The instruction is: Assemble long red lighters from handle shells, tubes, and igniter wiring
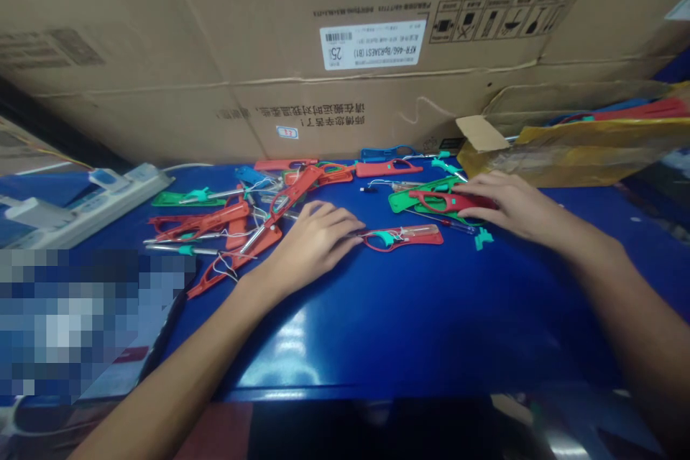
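Observation:
My left hand (323, 237) is closed on the left end of a red lighter half-shell (434, 236), which lies on the blue table with a teal trigger, white wires and a clear part inside. My right hand (504, 203) has its fingers wrapped round a red shell piece (445, 203), held over green shells (399, 200). Just below that hand are a small teal trigger (484, 238) and a thin screwdriver-like tool (461, 226). Left of my left hand is a pile of red shells (231, 219) with metal tubes and wires.
A large cardboard sheet (259, 29) stands behind the blue table (377, 330). An open cardboard box (566, 158) with red and blue pieces is at the right. A white power strip (102, 205) lies at the left. A blue shell (380, 154) rests near the cardboard.

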The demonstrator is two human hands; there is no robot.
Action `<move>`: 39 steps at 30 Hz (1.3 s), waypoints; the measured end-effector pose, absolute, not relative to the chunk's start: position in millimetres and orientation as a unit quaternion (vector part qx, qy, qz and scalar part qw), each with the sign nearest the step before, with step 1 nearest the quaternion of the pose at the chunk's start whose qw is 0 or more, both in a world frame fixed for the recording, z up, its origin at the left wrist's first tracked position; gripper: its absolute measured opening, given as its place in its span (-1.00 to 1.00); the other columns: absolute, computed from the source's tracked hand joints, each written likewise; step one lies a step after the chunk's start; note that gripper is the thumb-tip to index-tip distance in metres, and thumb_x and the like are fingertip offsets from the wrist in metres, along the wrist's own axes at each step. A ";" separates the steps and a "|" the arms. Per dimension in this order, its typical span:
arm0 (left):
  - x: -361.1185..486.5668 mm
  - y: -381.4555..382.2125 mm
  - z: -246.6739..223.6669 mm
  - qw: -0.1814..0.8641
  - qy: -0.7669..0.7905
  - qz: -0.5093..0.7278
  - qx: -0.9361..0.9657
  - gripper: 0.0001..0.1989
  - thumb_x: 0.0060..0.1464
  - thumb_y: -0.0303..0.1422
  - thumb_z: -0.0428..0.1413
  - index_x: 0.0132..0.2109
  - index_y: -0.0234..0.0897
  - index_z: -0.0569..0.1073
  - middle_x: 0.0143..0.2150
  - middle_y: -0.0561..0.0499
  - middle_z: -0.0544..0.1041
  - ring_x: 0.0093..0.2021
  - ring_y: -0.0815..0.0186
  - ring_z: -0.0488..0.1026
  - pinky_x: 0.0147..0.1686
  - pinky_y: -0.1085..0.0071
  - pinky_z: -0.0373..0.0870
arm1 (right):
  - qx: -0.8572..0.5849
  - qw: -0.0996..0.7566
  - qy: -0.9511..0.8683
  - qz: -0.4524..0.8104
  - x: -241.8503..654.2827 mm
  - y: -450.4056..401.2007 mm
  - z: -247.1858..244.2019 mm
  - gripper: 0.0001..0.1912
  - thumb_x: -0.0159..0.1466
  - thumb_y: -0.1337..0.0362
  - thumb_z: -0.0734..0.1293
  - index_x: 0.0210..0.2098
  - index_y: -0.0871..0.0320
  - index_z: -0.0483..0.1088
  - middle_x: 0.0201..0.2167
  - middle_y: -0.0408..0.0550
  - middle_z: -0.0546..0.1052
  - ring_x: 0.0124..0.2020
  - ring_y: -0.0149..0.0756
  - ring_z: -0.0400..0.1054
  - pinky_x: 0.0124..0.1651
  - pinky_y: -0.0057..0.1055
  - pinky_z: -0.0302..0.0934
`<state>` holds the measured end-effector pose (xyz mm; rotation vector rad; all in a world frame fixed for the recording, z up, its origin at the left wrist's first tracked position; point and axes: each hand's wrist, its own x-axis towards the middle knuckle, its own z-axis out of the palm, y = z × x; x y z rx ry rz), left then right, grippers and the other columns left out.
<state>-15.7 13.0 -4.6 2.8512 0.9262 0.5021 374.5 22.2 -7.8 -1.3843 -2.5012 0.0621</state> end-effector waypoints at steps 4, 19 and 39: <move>-16.9 13.2 -0.9 0.047 0.327 0.169 0.929 -0.75 0.42 -0.26 0.03 0.09 -0.20 0.52 0.06 -0.02 0.59 0.02 0.19 0.45 0.11 0.18 0.17 | -0.490 0.146 -0.860 0.008 366.7 18.9 -1.5 -0.47 0.41 -0.13 0.21 0.10 0.09 0.54 -0.05 0.15 0.58 -0.05 0.05 0.45 -0.02 -0.04 0.31; -21.3 19.8 -3.4 0.064 0.375 0.172 0.909 -0.73 0.42 -0.21 0.03 0.04 -0.22 0.53 0.03 0.00 0.60 0.02 0.18 0.48 0.10 0.21 0.26 | -0.495 0.172 -0.852 -0.012 356.7 15.9 -0.9 -0.49 0.42 -0.08 0.20 0.10 0.11 0.51 -0.06 0.16 0.58 -0.06 0.08 0.45 0.00 0.05 0.33; -45.1 38.1 -5.2 -0.073 0.642 0.144 0.749 -0.63 0.33 -0.43 0.01 0.23 -0.40 0.40 0.09 -0.30 0.56 0.11 -0.13 0.42 0.10 -0.08 0.32 | -0.634 0.255 -0.727 -0.065 322.6 3.3 -3.4 -0.56 0.37 -0.02 0.31 0.06 0.14 0.53 -0.07 0.14 0.61 -0.10 0.10 0.50 -0.13 -0.04 0.35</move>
